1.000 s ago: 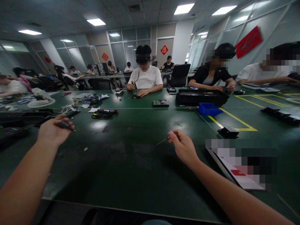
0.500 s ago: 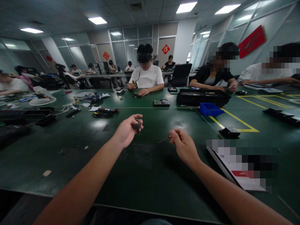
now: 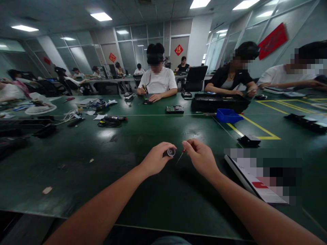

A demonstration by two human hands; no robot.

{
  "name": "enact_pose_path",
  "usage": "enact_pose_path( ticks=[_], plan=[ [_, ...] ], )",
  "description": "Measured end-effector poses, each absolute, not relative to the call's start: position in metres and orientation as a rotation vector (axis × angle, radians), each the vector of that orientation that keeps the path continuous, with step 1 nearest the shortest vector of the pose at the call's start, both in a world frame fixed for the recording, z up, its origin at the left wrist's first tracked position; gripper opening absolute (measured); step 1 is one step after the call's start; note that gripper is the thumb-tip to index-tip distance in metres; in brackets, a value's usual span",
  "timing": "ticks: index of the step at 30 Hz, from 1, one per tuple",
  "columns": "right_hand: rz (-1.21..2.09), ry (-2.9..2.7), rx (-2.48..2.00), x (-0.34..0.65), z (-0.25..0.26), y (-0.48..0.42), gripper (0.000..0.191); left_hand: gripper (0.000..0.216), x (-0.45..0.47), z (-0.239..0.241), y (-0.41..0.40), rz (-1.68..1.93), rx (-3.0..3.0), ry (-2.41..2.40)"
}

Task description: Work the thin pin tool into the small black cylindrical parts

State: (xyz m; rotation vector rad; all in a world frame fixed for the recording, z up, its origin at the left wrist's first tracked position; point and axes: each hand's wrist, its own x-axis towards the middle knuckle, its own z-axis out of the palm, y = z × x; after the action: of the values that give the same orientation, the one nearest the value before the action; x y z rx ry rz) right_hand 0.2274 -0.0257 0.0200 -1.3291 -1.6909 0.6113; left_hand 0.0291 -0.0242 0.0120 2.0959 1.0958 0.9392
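Note:
Over the near middle of the green table (image 3: 107, 190), my left hand (image 3: 157, 157) is closed around a small dark cylindrical part (image 3: 171, 152). Its round, hollow-looking grey end faces me. Just to the right, my right hand (image 3: 200, 154) grips a screwdriver (image 3: 182, 156) with a red collar and a thin metal shaft. The shaft slants down and left, its tip apart from the cylinder. Most of the screwdriver's handle is hidden inside my fingers.
A white box (image 3: 245, 180), partly blurred out, lies right of my right forearm. Beyond it are a black bracket-like part (image 3: 249, 140) and a blue bin (image 3: 228, 116). A circuit-board device (image 3: 174, 109) and coiled black cable (image 3: 110, 121) lie farther off. A co-worker (image 3: 159, 80) sits opposite.
My left hand has moved right and toward me, turning the cylinder so its end faces me, near the screwdriver. The screwdriver's shaft now points more steeply down.

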Motion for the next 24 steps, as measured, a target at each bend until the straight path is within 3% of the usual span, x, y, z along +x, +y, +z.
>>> enact_pose_path(
  ticks=[12, 24],
  plan=[
    [0.736, -1.255, -0.923, 0.2291, 0.0213, -0.0278, 0.023, 0.033, 0.0225, 0.0036, -0.0172, 0.948, 2.079, 1.267],
    [0.773, -1.322, -0.997, 0.2306, 0.0153, -0.0255, 0.023, 0.037, 0.0218, 0.0035, -0.0163, 0.96, 2.052, 1.299]
  ],
)
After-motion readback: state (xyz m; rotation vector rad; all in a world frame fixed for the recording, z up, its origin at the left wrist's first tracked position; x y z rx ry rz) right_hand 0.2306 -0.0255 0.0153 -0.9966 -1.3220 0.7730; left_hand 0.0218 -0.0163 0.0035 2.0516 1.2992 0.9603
